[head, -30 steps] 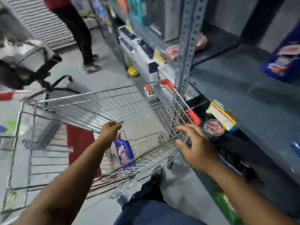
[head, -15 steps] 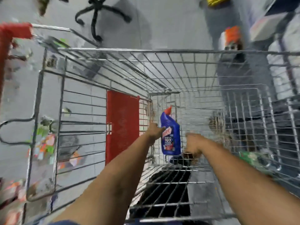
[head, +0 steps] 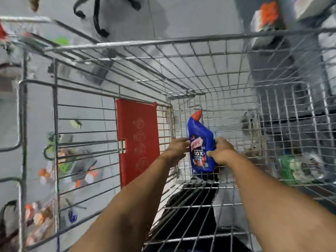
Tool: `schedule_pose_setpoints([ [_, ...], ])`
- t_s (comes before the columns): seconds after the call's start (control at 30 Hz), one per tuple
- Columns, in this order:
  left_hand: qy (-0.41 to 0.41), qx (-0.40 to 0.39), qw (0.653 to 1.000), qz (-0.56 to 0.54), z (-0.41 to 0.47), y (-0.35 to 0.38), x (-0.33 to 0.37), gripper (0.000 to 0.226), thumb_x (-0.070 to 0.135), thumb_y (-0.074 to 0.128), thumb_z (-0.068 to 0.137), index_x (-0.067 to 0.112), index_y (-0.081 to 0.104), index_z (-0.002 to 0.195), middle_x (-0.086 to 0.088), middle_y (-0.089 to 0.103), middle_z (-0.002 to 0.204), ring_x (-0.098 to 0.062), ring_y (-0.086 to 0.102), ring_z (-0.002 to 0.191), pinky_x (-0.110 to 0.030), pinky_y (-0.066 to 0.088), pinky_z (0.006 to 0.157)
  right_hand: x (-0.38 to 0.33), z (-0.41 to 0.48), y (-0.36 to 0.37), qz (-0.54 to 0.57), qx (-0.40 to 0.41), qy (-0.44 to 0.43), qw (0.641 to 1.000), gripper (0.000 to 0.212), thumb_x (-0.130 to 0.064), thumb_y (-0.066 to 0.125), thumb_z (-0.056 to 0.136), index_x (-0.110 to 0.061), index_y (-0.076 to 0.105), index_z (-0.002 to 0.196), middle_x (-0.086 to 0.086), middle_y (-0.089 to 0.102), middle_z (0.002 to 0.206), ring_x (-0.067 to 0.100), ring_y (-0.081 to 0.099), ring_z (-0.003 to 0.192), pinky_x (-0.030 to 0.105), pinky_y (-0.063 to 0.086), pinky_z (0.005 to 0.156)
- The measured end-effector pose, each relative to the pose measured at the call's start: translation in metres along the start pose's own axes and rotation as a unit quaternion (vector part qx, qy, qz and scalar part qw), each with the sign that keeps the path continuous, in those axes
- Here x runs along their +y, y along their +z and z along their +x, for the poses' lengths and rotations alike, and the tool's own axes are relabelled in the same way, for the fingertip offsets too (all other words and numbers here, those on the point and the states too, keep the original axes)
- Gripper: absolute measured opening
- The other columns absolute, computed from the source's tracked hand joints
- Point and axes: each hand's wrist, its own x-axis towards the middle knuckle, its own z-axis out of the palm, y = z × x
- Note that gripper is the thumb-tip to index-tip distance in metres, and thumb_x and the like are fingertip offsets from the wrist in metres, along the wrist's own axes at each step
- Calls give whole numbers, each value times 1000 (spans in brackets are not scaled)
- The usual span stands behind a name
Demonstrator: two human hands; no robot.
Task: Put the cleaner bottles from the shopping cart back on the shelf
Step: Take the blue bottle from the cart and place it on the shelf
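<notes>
A blue cleaner bottle (head: 200,142) with a red angled cap stands upright deep inside the wire shopping cart (head: 163,42). My right hand (head: 221,151) wraps its right side, thumb across the label. My left hand (head: 177,149) touches the bottle's left side with its fingertips. Both arms reach down into the cart basket. The shelf itself is out of view apart from blurred goods at the right edge.
A red plastic child-seat flap (head: 138,140) hangs on the cart's left wall. The black base of an office chair (head: 98,15) stands on the grey floor beyond the cart. Blurred packets (head: 294,168) lie outside the cart on the right, an orange-topped pack (head: 269,15) at top right.
My view swung from the shelf down into the cart. Both hands went in, and the right hand has closed around the blue bottle while the left stays at its side.
</notes>
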Motion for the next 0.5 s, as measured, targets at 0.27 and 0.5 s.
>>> schedule_pose_setpoints([
  [0.27,159,-47,986,20,-107,46,60,21,18,50,94,24,70,89,13,73,75,-1,64,69,-28,37,69,5,-100,-91,42,70,-131,988,45,-13,73,70,-17,53,110,4,65,108,23,62,94,40,51,86],
  [0.5,398,-151,902,76,-255,148,109,29,9,48,95,27,70,103,19,76,86,-2,66,87,-22,50,74,71,-253,-152,206,336,-232,889,45,-13,70,74,-30,52,111,-8,66,98,9,65,88,31,54,75],
])
